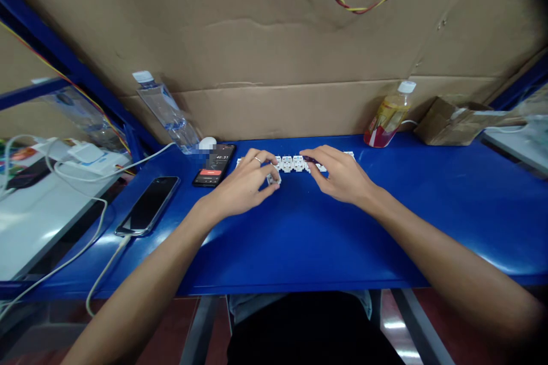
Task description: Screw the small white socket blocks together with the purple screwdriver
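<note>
A row of small white plastic parts point(286, 163) lies across the blue table, partly hidden behind both hands. With thumb and fingers curled, my left hand point(246, 179) pinches one white plastic part point(274, 177) just in front of the row. My right hand point(338, 174) is over the row's right portion, its thumb and fingertips closed around a small dark piece point(309, 159). The kind of that dark piece is too small to make out. Close to my left hand lies a phone point(214, 165) with a lit timer screen.
A tilted clear water bottle point(169, 111) and a white rounded object point(208, 144) are at the back left. A cabled phone point(148, 205) lies on the left. At the back right stand a drink bottle point(387, 117) and a cardboard box point(449, 121). Cardboard point(274, 57) walls the back.
</note>
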{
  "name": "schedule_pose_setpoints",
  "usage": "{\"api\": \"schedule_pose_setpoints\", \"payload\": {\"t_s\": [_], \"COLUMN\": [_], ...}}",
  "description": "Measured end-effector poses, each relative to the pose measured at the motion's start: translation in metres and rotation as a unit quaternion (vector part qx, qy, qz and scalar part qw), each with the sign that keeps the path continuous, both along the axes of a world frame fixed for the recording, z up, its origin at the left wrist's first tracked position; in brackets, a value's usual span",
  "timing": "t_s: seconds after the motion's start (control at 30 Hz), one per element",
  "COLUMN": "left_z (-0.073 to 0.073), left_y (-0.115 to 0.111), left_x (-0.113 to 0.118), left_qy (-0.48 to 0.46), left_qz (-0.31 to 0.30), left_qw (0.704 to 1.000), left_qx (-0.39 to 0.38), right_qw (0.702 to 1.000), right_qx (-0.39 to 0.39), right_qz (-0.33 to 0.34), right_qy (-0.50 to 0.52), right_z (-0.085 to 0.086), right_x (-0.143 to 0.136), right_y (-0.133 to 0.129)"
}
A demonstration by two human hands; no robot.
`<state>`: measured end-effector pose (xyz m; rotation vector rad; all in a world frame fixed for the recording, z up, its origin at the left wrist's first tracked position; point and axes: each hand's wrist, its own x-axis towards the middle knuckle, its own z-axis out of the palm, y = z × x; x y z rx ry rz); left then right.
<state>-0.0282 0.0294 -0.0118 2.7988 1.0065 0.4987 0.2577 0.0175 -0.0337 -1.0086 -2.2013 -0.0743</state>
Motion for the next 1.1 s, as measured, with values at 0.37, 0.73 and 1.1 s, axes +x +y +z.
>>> {"api": "schedule_pose_setpoints", "payload": {"t_s": [0.37, 0.73, 1.1], "left_z": [-0.01, -0.016, -0.019], "left_y": [-0.01, -0.01, -0.006], "left_x": [0.013, 0.019, 0.019], "left_qy": [-0.03, -0.046, -0.057], "left_qz": [-0.083, -0.078, -0.088], "left_qw": [0.991, 0.985, 0.982], "left_qx": [-0.102, -0.149, -0.158], "right_qw": [0.942, 0.957, 0.965], "right_qx": [-0.094, -0.049, 0.003], "right_qz": [0.088, 0.098, 0.094], "right_qy": [0.31, 0.267, 0.244], "right_z": [0.0, -0.004, 0.001], "right_x": [-0.018, -0.036, -0.033], "right_y": [-0.023, -0.028, -0.027]}}
